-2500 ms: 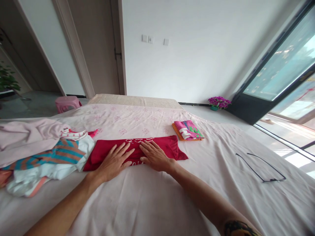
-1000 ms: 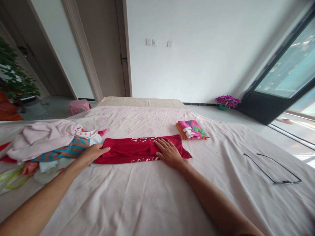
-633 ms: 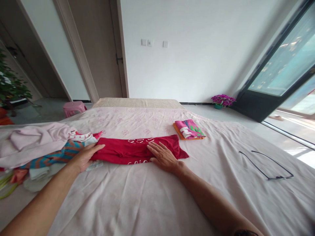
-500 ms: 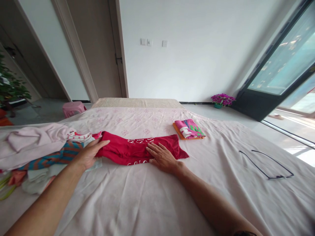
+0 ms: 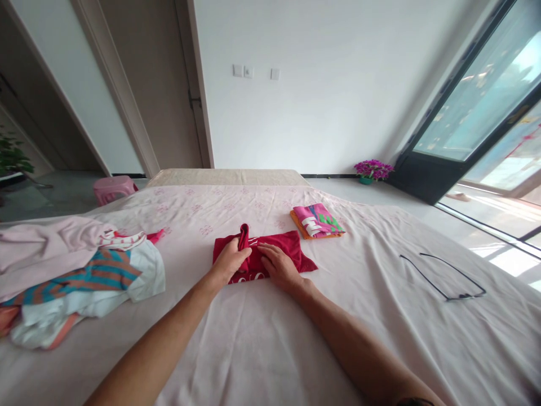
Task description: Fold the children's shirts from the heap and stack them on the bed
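A red shirt (image 5: 291,239) with white lettering lies on the pale pink bedsheet (image 5: 253,349), its left end turned over toward the middle. My left hand (image 5: 230,260) grips that folded-over end, with the edge standing up above the thumb. Flat on the middle of the cloth rests my right hand (image 5: 281,268), fingers stretched out and partly covering the lettering. Just beyond, to the right, sits a folded stack of pink and orange clothes (image 5: 319,220).
Loose clothes (image 5: 84,265) lie heaped at the left. Black-framed glasses (image 5: 448,276) rest on the sheet at the right. A pink stool (image 5: 113,189) stands past the bed's far left, and purple flowers (image 5: 374,169) stand by the wall.
My left hand has moved right, carrying the shirt's left end over onto its middle, so the shirt is shorter. My right hand stays on the cloth. The view has shifted slightly.
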Demonstrator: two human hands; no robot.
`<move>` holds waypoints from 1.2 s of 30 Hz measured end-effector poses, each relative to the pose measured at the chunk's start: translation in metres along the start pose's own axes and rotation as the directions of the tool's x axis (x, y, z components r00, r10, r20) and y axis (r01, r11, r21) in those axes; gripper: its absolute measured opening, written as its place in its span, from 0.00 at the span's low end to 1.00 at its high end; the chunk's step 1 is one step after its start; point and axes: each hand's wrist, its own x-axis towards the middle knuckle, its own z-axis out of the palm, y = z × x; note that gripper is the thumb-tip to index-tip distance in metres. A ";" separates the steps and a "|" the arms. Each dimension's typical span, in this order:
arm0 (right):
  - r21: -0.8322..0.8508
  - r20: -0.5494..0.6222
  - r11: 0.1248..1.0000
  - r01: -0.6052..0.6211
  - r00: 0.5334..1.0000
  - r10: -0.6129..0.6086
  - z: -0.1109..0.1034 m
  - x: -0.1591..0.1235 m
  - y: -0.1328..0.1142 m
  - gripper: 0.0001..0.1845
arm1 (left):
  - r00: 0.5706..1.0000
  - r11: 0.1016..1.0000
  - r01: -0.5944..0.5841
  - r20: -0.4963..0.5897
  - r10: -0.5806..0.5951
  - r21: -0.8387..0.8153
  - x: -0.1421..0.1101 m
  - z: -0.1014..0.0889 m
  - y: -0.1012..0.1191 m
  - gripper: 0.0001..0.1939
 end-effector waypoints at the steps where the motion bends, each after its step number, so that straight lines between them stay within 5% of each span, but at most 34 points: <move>1: 0.041 -0.039 0.999 -0.026 0.999 0.027 0.000 0.000 0.001 0.21 | 1.000 1.000 -0.005 -0.011 0.005 0.029 0.002 0.005 0.000 0.12; 7: 0.222 -0.206 0.969 -0.106 0.967 0.152 -0.001 -0.002 0.010 0.22 | 0.999 0.995 -0.024 -0.035 0.028 0.096 0.012 0.030 -0.001 0.13; 12: 0.132 -0.342 0.989 -0.069 0.933 0.111 -0.007 -0.004 0.008 0.22 | 0.990 0.999 0.012 0.141 -0.018 0.041 0.014 0.050 -0.007 0.22; 14: 0.042 -0.307 0.999 0.005 0.952 0.009 -0.011 -0.004 0.003 0.23 | 0.987 1.000 -0.006 0.160 0.001 0.028 0.013 0.048 -0.007 0.24; 16: -0.057 -0.225 0.997 0.052 0.972 -0.063 -0.012 -0.005 -0.002 0.24 | 0.988 0.983 -0.148 0.066 0.142 0.108 0.013 0.038 -0.008 0.22; 19: -0.226 -0.017 0.972 0.069 0.997 -0.075 -0.008 -0.005 -0.004 0.28 | 0.904 0.825 -0.362 -0.053 0.424 0.434 0.014 0.018 -0.018 0.21; 22: -0.356 0.164 0.932 0.061 0.986 -0.002 0.000 -0.004 0.000 0.31 | 0.892 0.660 -0.316 -0.023 0.451 0.681 0.016 0.007 -0.040 0.24; 25: -0.415 0.206 0.909 0.045 0.978 0.045 0.005 -0.004 0.003 0.31 | 0.909 0.593 -0.284 0.014 0.418 0.754 0.019 0.006 -0.062 0.28; 30: -0.419 0.196 0.907 0.044 0.980 0.043 0.005 -0.005 0.004 0.31 | 0.932 0.777 -0.170 -0.157 0.327 0.606 0.028 -0.004 -0.071 0.30; 33: -0.395 0.201 0.918 0.044 0.979 0.039 0.003 -0.005 0.003 0.31 | 0.956 0.952 -0.043 -0.263 0.128 0.305 0.030 -0.020 -0.067 0.35; 36: -0.347 0.197 0.937 0.034 0.980 0.038 -0.002 -0.005 0.000 0.31 | 0.972 0.997 0.063 -0.227 -0.053 0.039 0.026 -0.030 -0.061 0.38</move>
